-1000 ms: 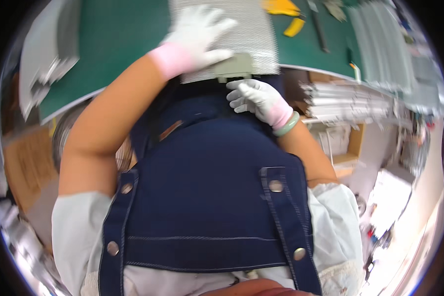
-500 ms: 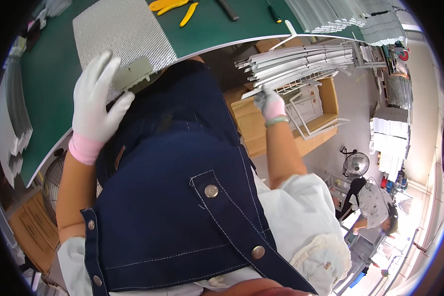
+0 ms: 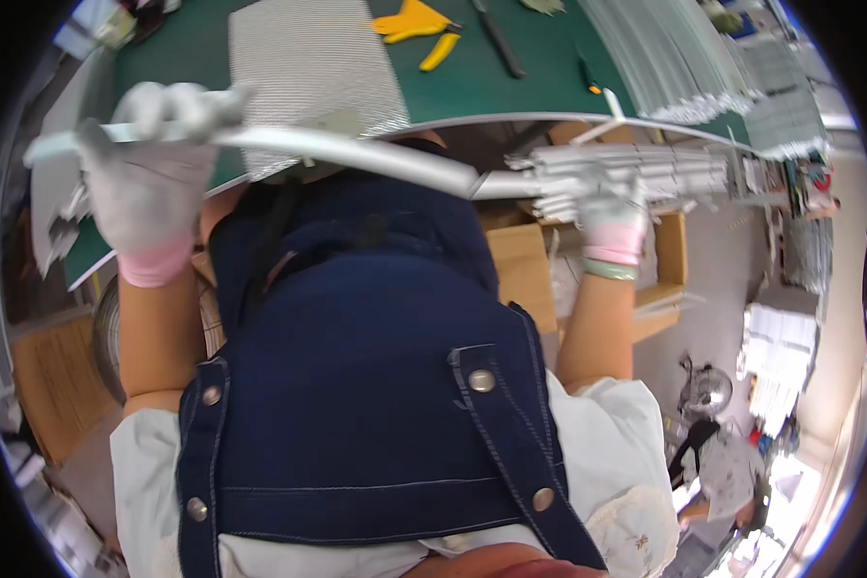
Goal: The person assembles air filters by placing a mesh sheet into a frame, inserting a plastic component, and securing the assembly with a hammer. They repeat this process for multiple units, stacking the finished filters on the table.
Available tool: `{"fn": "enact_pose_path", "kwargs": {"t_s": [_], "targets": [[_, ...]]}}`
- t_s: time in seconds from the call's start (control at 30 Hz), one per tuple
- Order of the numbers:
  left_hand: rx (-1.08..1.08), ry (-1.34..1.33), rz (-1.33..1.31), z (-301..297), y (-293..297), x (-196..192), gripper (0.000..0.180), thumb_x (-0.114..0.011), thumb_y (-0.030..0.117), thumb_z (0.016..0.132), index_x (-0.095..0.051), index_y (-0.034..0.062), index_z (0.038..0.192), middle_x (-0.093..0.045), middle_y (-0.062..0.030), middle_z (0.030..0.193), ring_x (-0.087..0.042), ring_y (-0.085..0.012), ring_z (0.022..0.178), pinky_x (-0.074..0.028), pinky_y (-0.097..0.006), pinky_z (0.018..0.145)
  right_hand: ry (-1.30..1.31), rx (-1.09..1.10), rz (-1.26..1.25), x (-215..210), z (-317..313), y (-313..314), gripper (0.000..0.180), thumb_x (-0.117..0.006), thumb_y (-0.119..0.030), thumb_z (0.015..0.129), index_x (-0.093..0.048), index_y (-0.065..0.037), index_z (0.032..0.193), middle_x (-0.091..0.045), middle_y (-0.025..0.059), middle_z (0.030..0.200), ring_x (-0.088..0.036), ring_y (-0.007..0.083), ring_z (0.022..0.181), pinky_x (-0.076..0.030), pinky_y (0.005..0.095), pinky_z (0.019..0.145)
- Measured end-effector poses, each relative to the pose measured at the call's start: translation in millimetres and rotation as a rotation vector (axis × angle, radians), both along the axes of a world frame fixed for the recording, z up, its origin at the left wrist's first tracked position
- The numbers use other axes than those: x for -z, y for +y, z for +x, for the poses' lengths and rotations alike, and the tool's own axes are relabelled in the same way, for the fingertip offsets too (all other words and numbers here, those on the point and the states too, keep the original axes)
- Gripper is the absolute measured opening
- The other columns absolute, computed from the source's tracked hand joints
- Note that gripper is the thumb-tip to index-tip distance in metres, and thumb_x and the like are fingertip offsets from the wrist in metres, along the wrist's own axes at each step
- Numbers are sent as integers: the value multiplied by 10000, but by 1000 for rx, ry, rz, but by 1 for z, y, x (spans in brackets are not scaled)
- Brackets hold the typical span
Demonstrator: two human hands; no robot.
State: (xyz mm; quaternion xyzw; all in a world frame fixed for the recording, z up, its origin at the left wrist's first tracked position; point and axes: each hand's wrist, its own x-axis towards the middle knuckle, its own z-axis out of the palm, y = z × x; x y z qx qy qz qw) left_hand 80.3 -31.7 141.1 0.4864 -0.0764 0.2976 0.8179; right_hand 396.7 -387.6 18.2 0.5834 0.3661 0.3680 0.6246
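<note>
A long white strip (image 3: 356,154), slightly blurred, spans across in front of me above the table's near edge. My left hand (image 3: 154,173), in a white glove with a pink cuff, is closed round its left part, fingers over the top. My right hand (image 3: 609,207), gloved the same way, grips its right end beside a stack of similar white strips (image 3: 684,169). Behind the strip lies a silvery ribbed sheet (image 3: 308,58) on the green table. A small grey-green plate (image 3: 342,121) at that sheet's near edge is partly hidden by the strip.
Yellow-handled pliers (image 3: 412,21), a dark bar-like tool (image 3: 498,39) and a green screwdriver (image 3: 588,75) lie on the table (image 3: 453,91). White strips are piled at the far right (image 3: 655,58). An open cardboard box (image 3: 520,270) stands below. Another person (image 3: 727,472) works at lower right.
My left hand has left the small plate, moved left and closed on the white strip. My right hand has drawn that strip from the stack across in front of me. The view has shifted.
</note>
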Motion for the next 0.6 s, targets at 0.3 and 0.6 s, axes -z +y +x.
{"fn": "enact_pose_path", "kwargs": {"t_s": [0.3,0.6], "targets": [[-368,450,44,-44,12,-32,503,-477,532,1001,-564,41,930,-414,26,479,-418,-101,403,-413,-261,490,3174,-698,1487,-90,-133,96,517,-514,-81,1009,-326,-11,1485,-628,144,1091,-631,189,919,-532,317,854],[-913,1001,807,-48,-20,110,225,-595,153,910,-542,-20,1044,-593,-201,992,-603,-336,957,-475,-410,883,1950,-365,1219,-21,-122,184,421,-598,-102,897,-494,67,1268,-554,257,1211,-524,405,1157,-413,458,1031]]}}
